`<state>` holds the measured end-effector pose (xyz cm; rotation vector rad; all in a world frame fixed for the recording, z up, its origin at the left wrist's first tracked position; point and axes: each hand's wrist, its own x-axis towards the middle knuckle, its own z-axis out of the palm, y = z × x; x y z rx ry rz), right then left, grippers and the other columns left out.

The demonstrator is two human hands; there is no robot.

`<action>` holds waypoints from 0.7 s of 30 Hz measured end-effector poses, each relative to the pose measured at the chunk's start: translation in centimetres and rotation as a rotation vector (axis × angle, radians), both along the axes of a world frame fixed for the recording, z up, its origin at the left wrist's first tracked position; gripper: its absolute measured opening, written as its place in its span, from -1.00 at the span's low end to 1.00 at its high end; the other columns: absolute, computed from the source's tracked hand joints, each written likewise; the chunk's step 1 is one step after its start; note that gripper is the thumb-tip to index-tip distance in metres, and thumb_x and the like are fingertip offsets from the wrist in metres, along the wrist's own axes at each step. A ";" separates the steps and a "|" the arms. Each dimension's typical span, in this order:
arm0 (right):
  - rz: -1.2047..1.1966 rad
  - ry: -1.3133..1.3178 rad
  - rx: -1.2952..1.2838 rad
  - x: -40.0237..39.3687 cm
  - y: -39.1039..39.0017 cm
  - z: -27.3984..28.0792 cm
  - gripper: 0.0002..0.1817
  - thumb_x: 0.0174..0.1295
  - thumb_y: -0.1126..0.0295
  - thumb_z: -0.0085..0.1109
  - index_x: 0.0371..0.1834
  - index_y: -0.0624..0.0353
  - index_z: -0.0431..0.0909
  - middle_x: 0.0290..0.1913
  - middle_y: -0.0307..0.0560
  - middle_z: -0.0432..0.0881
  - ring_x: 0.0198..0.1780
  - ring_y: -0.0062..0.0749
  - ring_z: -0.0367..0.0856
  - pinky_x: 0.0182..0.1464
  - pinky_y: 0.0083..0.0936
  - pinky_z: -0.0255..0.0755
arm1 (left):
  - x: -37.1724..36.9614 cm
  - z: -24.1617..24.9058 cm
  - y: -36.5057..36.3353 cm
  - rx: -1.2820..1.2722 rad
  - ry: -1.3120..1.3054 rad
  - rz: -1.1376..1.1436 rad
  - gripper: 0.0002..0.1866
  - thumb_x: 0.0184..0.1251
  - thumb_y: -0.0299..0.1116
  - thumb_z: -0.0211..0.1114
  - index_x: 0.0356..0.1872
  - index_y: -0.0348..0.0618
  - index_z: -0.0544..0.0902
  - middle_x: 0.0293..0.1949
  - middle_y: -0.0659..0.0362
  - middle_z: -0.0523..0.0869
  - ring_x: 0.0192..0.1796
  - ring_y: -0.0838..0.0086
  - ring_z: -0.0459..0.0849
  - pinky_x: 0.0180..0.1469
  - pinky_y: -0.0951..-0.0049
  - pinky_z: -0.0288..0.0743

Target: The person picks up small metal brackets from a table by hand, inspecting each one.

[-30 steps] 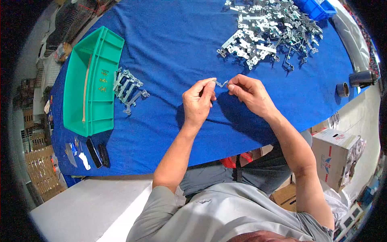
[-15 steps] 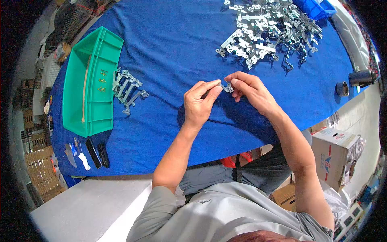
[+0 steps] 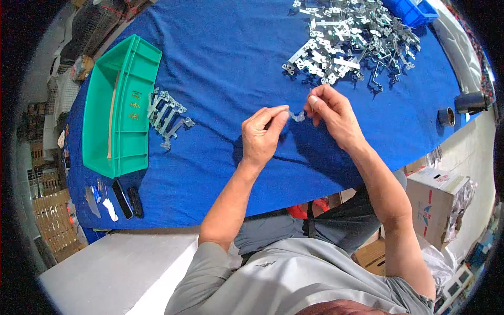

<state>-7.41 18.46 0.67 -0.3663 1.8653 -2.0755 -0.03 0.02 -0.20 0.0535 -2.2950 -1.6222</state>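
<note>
Between finger and thumb my left hand (image 3: 262, 132) pinches one end of a small silvery metal bracket (image 3: 298, 116), which sticks out to the right above the blue cloth. My right hand (image 3: 335, 113) is closed in a pinch just right of the bracket's free end. Whether its fingertips hold a tiny part cannot be made out. A small group of similar metal brackets (image 3: 167, 116) lies left of my hands, against a green plastic bin (image 3: 139, 136).
A large heap of metal brackets (image 3: 352, 44) covers the far right of the blue cloth (image 3: 226, 63), with a blue bin (image 3: 415, 13) behind. A dark cylinder (image 3: 446, 116) sits at the right edge. Tools (image 3: 122, 199) lie near left. A cardboard box (image 3: 433, 202) stands below.
My right hand has moved right and slightly up, away from the bracket, leaving more of it showing. My left hand has barely shifted and keeps its pinch.
</note>
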 end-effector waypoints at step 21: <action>0.176 0.074 0.305 1.0 -0.1 0.9 -0.80 0.46 0.33 0.17 -0.12 0.27 0.63 -0.44 -0.26 0.61 -0.41 -0.68 0.45 -0.39 -0.56 0.37 | 0.0 -0.3 -0.1 0.326 -0.168 0.047 -0.76 0.59 -0.31 0.20 0.01 -0.27 0.71 -0.43 0.22 0.70 -0.44 0.62 0.68 -0.52 0.65 0.47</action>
